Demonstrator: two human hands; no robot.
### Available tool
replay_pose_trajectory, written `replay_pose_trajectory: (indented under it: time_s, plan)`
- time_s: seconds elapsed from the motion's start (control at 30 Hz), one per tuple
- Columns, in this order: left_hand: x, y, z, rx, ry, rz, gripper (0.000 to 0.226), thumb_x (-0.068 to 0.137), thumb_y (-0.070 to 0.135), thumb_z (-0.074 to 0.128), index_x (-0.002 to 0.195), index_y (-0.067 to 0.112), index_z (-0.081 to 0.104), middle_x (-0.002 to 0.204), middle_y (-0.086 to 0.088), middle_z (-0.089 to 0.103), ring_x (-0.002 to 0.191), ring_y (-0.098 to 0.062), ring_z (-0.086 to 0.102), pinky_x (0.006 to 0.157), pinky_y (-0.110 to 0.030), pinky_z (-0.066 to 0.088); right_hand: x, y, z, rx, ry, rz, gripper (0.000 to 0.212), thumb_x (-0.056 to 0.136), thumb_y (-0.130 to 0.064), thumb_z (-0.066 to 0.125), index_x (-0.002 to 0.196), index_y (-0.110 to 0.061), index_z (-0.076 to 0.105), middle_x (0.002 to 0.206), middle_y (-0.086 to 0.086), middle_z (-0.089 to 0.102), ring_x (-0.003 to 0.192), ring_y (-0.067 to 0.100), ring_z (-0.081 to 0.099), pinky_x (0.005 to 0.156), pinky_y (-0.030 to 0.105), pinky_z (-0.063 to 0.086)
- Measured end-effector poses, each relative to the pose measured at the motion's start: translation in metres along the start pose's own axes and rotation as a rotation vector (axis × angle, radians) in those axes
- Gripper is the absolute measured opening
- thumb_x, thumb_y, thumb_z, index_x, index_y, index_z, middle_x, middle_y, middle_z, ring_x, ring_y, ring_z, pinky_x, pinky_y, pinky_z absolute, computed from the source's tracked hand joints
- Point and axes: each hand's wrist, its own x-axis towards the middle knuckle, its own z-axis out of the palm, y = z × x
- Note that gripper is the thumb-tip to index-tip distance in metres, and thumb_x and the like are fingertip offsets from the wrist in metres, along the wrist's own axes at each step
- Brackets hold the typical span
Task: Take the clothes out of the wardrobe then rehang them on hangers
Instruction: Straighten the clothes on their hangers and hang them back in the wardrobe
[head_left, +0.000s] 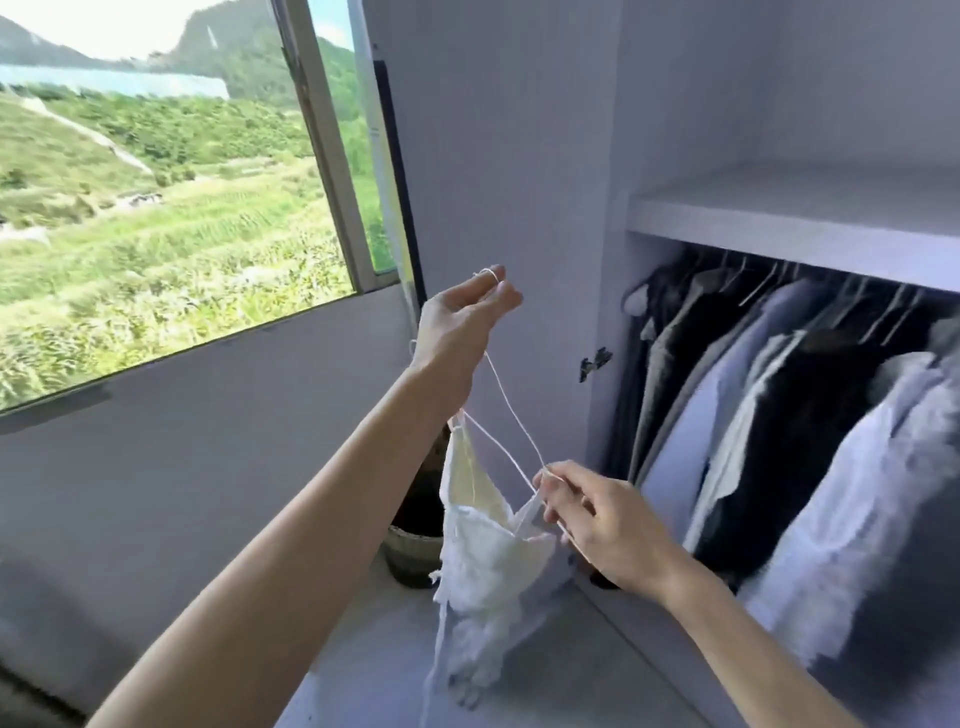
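The white top hangs straight down between the hands. The raised left hand hooks a strap over one finger. The lower right hand, nearer the wardrobe, has its grip pinching another strap.

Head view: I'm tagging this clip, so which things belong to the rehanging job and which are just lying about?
Job: white strappy top, its straps held by left hand and right hand; hanging clothes on hangers in the wardrobe.
Lying about: woven basket on the floor; window.
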Motion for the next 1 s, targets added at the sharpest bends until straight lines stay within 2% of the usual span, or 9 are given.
replay_pose_trajectory:
  time_s: [0.2,0.33,0.4,0.53,0.63,0.77,0.87,0.93,1.0]
  plan:
    - [0.035,0.014,0.027,0.118,-0.182,0.096,0.025,0.092,0.026,0.068,0.116,0.027,0.071,0.129,0.018,0.064,0.119,-0.007,0.062,0.106,-0.028,0.046,0.012,0.006,-0.038,-0.246,0.368,0.05,0.029,0.106,-0.029,0.036,0.093,-0.028,0.063,0.075,-0.021,0.061,0.081,0.0,0.052,0.066,0.02,0.038]
    - [0.026,-0.027,0.029,0.172,0.106,0.247,0.04,0.097,0.04,0.056,0.135,0.027,0.057,0.13,0.009,0.054,0.115,-0.003,0.057,0.097,-0.024,0.045,0.028,-0.004,-0.065,-0.208,0.438,0.089,0.031,0.107,-0.025,0.037,0.09,-0.022,0.063,0.07,-0.015,0.06,0.068,0.001,0.055,0.063,0.019,0.037]
    - [0.002,-0.08,0.028,0.199,0.207,0.176,0.055,0.096,0.053,0.052,0.144,0.028,0.042,0.141,0.007,0.041,0.124,-0.007,0.049,0.102,-0.03,0.041,0.033,-0.011,-0.078,-0.197,0.476,0.089,0.032,0.107,-0.027,0.037,0.086,-0.026,0.061,0.059,-0.018,0.059,0.06,0.0,0.055,0.056,0.012,0.034]
    - [-0.054,-0.187,0.027,0.357,-0.029,-0.058,0.105,0.08,0.082,0.054,0.158,0.035,0.002,0.164,0.01,0.007,0.151,-0.017,0.016,0.121,-0.046,0.024,0.035,-0.026,-0.102,-0.155,0.552,0.056,0.034,0.106,-0.029,0.035,0.087,-0.026,0.063,0.053,-0.021,0.055,0.052,0.001,0.052,0.054,0.011,0.037]
    - [-0.078,-0.231,0.036,0.523,-0.191,-0.11,0.136,0.06,0.092,0.062,0.156,0.035,-0.017,0.165,0.01,-0.011,0.153,-0.015,0.0,0.123,-0.045,0.015,0.029,-0.035,-0.119,-0.076,0.62,0.027,0.037,0.105,-0.029,0.036,0.082,-0.023,0.065,0.056,-0.016,0.053,0.054,0.003,0.049,0.058,0.016,0.037]
    - [-0.075,-0.249,0.061,0.684,-0.092,-0.209,0.149,0.05,0.078,0.077,0.156,0.029,-0.016,0.164,-0.009,0.002,0.139,-0.045,0.032,0.112,-0.055,0.036,0.001,-0.038,-0.141,0.035,0.703,-0.009,0.041,0.104,-0.029,0.038,0.084,-0.007,0.066,0.059,-0.007,0.046,0.057,0.013,0.043,0.059,0.034,0.041]
    - [-0.048,-0.259,0.072,0.67,-0.078,-0.377,0.127,0.062,0.072,0.077,0.158,0.027,0.008,0.165,-0.014,0.005,0.144,-0.046,0.026,0.115,-0.055,0.029,-0.027,-0.028,-0.163,0.111,0.786,0.0,0.038,0.105,-0.027,0.04,0.084,-0.011,0.068,0.057,-0.012,0.046,0.055,0.007,0.043,0.056,0.022,0.041]
    - [-0.032,-0.267,0.079,0.787,-0.263,-0.344,0.076,0.08,0.07,0.058,0.14,0.025,0.048,0.154,-0.015,0.037,0.139,-0.04,0.037,0.113,-0.054,0.034,-0.046,-0.017,-0.177,0.142,0.858,0.039,0.037,0.104,-0.026,0.041,0.082,-0.016,0.068,0.056,-0.012,0.045,0.053,0.007,0.041,0.052,0.019,0.039]
    - [-0.023,-0.269,0.084,0.823,-0.477,-0.292,0.049,0.093,0.059,0.045,0.126,0.026,0.058,0.129,-0.006,0.062,0.12,-0.035,0.055,0.096,-0.046,0.044,-0.065,-0.002,-0.19,0.148,0.939,0.088,0.038,0.104,-0.024,0.042,0.078,-0.019,0.068,0.055,-0.011,0.044,0.052,0.009,0.039,0.05,0.02,0.038]
